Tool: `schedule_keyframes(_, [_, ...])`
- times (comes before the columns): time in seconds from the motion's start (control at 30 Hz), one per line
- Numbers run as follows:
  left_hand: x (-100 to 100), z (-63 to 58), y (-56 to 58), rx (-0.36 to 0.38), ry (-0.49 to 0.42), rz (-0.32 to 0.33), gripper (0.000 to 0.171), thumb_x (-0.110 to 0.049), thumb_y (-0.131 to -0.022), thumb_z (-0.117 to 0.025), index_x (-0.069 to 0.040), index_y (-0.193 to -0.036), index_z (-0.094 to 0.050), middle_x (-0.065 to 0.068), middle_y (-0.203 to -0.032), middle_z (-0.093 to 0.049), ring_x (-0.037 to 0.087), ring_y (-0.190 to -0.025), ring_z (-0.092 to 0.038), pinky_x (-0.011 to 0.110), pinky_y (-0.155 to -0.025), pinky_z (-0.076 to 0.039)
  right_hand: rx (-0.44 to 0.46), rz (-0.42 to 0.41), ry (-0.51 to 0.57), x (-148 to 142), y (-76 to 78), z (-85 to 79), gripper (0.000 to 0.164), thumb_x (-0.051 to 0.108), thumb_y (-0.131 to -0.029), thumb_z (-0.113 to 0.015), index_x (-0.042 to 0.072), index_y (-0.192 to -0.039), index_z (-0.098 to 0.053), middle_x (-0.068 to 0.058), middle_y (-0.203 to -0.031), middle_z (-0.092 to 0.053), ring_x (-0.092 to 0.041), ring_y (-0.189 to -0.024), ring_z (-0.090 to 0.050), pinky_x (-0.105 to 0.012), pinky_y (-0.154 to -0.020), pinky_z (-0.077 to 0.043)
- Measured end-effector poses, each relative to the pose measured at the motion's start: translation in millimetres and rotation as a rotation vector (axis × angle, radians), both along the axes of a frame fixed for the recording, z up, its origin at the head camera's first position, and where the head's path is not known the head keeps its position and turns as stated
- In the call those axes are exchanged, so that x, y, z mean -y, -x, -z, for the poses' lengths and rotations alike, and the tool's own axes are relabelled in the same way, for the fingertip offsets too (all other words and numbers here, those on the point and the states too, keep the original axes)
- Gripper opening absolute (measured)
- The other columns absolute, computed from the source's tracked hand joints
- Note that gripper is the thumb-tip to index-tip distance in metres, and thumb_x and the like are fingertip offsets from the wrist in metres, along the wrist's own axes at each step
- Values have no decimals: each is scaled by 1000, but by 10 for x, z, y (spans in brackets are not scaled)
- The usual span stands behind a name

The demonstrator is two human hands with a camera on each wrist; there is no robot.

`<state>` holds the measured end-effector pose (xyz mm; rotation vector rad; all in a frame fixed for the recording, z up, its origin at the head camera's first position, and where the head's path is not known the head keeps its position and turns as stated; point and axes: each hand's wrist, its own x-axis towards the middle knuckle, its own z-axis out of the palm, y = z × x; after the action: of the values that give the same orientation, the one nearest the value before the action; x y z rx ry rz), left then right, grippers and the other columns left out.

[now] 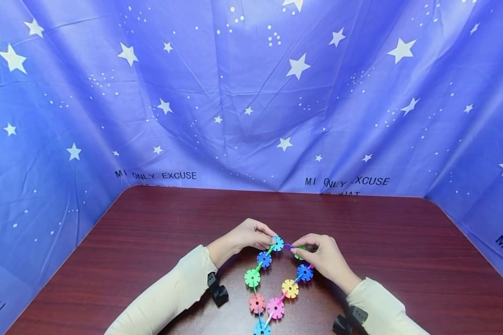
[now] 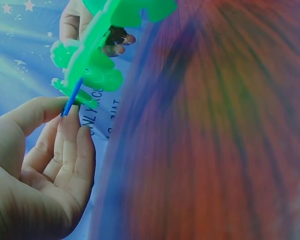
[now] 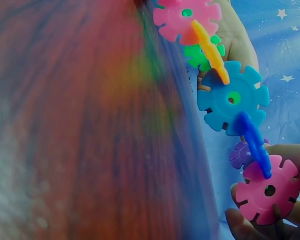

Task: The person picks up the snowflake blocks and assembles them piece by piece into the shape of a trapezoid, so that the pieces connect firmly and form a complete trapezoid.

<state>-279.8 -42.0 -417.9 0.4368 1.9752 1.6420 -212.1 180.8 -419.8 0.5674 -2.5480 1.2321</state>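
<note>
A chain of notched plastic snowflake discs hangs in a loop between my two hands. My left hand (image 1: 249, 234) pinches a light blue disc (image 1: 278, 243) at the loop's top; in the left wrist view this blue disc (image 2: 74, 97) is edge-on between thumb and finger. My right hand (image 1: 323, 253) grips a green disc (image 1: 300, 252), partly covered by the fingers. A purple disc (image 1: 288, 246), edge-on, lies between the hands; whether it is slotted into the light blue one I cannot tell. Lower down hang a yellow disc (image 1: 290, 288) and a red disc (image 1: 257, 303).
A dark red wood-grain table (image 1: 184, 209) lies beneath the hands. Behind and beside it hangs a blue curtain (image 1: 251, 93) with white stars. Black wrist camera mounts (image 1: 218, 291) sit on both forearms. The lower end of the chain runs out of the head view.
</note>
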Motion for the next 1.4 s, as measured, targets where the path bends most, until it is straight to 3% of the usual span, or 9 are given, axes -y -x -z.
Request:
schedule_keyframes(0.23, [-15,-8,-28,-12,18,-4,23,-7,-82,-68,7,-101,-69,1,-72,-68,10,-63,-63,32,-67,-57,-19,-44,29,-8,-11,-15,5,13,-79,-76,14,-84,-76,4,-80,-69,0,-54,-46,-20,-47,-42])
schedule_keyframes(0.47, [-5,-11,-23,-19,-4,19,22,-4,-86,-65,9,-103,-68,3,-74,-69,9,-62,-62,31,-67,-57,7,-106,86,-36,-17,-17,8,14,-81,-74,10,-87,-76,-4,-85,-70,-7,-49,-54,-22,-41,-46])
schedule_keyframes(0.77, [-10,-18,-28,-23,-24,52,22,-3,-85,-65,10,-103,-68,6,-78,-71,9,-63,-63,31,-67,-56,-9,-86,84,-37,-33,-21,6,10,-79,-75,12,-85,-77,1,-84,-70,-5,-55,-57,-24,-42,-47])
schedule_keyframes(1.03, [-27,-17,-37,-24,-24,64,21,-3,-85,-65,10,-102,-69,6,-79,-71,10,-63,-63,30,-67,-56,-7,-119,96,-48,-19,4,6,11,-80,-75,10,-86,-77,1,-83,-70,-5,-58,-58,-23,-43,-48])
schedule_keyframes(1.4, [-72,-37,-50,-56,-32,123,20,-3,-86,-66,10,-101,-69,12,-88,-72,8,-67,-62,31,-70,-56,-52,-125,77,-6,-98,-64,9,-7,-74,-74,-2,-81,-75,-11,-80,-68,-5,-71,-59,-24,-49,-50])
